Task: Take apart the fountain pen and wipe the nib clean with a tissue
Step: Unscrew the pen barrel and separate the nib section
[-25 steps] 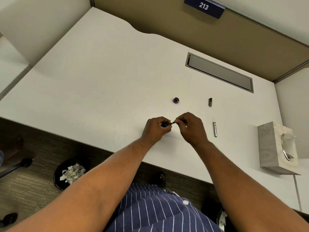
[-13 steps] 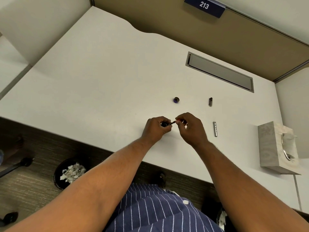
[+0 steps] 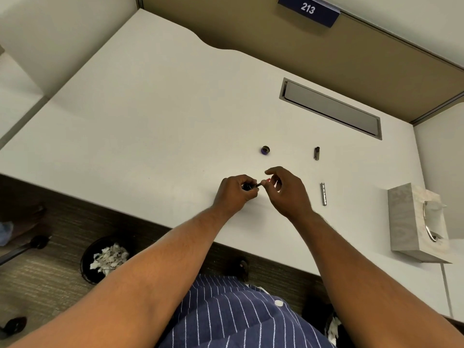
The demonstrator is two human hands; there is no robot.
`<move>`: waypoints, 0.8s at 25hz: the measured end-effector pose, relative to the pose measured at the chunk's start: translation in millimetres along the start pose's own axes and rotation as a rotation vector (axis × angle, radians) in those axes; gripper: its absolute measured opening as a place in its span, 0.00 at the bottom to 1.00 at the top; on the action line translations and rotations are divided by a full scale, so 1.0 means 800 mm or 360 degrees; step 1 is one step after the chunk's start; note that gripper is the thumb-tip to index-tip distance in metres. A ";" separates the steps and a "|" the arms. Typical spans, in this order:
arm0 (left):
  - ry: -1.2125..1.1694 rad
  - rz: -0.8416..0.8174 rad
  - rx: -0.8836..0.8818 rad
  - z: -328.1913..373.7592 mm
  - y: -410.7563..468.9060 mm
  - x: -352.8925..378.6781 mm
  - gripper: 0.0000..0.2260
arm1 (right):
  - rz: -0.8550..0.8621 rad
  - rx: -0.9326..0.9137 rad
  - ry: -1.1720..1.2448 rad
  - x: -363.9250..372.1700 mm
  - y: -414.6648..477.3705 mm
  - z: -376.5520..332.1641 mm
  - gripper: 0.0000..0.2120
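Clenched in the left hand, over the near edge of the desk, is the dark pen section, its tip poking out toward the right hand; a fist that tight probably serves to keep the short piece from turning while the other hand works on its end. Those right fingers are loosely curled and parted just beside the tip, with something small and reddish between them that is too tiny to name, so whether they pinch anything cannot be told. Going down in size from the desk itself, the tissue box sits at the right edge, a sheet already standing up from its slot, handy for the wipe that I judge is not yet begun. Between the box and the right hand lies the silvery barrel, set lengthways and well clear of the hands, likely so it cannot roll into them. Farther toward the back, a short dark part lies apart from it. Smallest, a round purple-tinted cap rests just beyond the hands, toward the middle of the desk.
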State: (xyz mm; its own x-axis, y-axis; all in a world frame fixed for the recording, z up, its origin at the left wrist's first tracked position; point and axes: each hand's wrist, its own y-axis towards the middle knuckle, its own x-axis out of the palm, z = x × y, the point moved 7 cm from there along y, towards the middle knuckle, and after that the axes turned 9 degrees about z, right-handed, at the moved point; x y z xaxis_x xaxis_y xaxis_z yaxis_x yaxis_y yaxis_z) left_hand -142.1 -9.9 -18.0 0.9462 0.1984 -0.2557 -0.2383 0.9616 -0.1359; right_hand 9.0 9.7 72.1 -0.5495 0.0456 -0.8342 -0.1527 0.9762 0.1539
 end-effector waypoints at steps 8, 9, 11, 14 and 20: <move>0.0000 -0.0003 -0.0008 0.000 0.000 0.000 0.08 | 0.0016 0.0146 -0.0169 0.004 0.003 0.008 0.15; 0.0000 -0.0002 -0.0010 0.000 0.000 0.000 0.08 | 0.0009 0.0148 -0.0187 0.005 0.003 0.009 0.16; -0.0001 -0.0007 -0.0010 0.000 0.000 0.000 0.08 | 0.0002 0.0140 -0.0186 0.005 0.000 0.010 0.14; -0.0025 -0.0007 -0.0012 -0.001 -0.001 0.001 0.08 | 0.0021 0.0069 -0.0071 0.000 -0.005 0.007 0.08; -0.0034 0.0003 -0.0049 0.000 -0.002 0.000 0.07 | 0.0046 -0.0005 -0.0012 0.001 -0.003 0.003 0.03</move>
State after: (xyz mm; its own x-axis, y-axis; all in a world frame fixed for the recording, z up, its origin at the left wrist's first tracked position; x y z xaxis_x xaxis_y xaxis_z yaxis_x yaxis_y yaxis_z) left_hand -141.7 -11.3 -18.0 0.9501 0.2043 -0.2356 -0.2462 0.9551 -0.1646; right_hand 11.1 8.0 69.8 -0.5476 0.0757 -0.8333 -0.1394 0.9737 0.1801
